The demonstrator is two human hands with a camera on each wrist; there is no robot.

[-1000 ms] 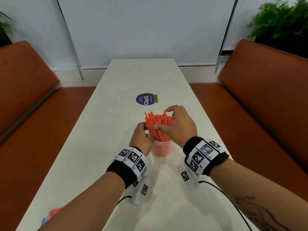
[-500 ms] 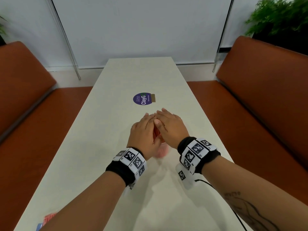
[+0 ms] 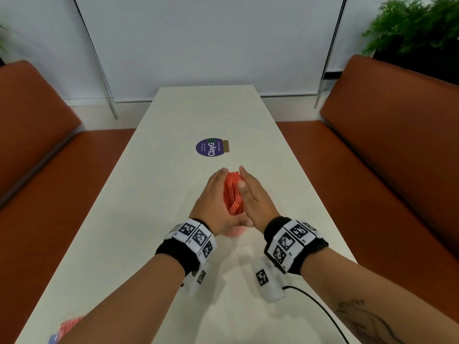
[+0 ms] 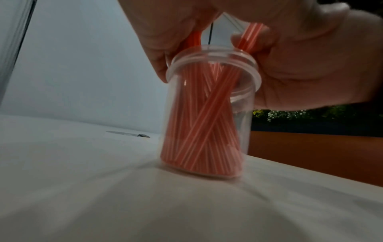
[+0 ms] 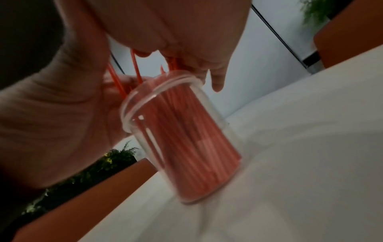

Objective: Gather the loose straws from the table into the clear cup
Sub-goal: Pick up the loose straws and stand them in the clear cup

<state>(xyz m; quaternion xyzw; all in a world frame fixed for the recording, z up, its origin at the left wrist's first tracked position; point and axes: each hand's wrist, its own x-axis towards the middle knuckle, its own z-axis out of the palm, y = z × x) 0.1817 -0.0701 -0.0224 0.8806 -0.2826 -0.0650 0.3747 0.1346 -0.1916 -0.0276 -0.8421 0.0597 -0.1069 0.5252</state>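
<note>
A clear cup (image 3: 236,232) stands upright on the white table (image 3: 173,120), full of red straws (image 3: 232,192) that stick out of its top. My left hand (image 3: 213,199) lies flat against the left side of the bundle, fingers straight. Against the right side presses my right hand (image 3: 254,198), also with straight fingers. The left wrist view shows the cup (image 4: 209,114) packed with crossed straws (image 4: 203,134), with the right palm (image 4: 311,65) beside the rim. In the right wrist view the cup (image 5: 180,139) appears tilted in the picture, with the left palm (image 5: 51,106) beside it.
A round purple sticker (image 3: 212,147) lies on the table beyond the hands. A red packet (image 3: 70,326) sits at the near left corner. Orange benches (image 3: 397,145) run along both sides. A black cable (image 3: 318,306) trails from my right wrist.
One second ago both hands pinched a fanned-out bundle. They then closed over its top, and now they lie flat on its two sides, with the straws squeezed into a narrower bunch.
</note>
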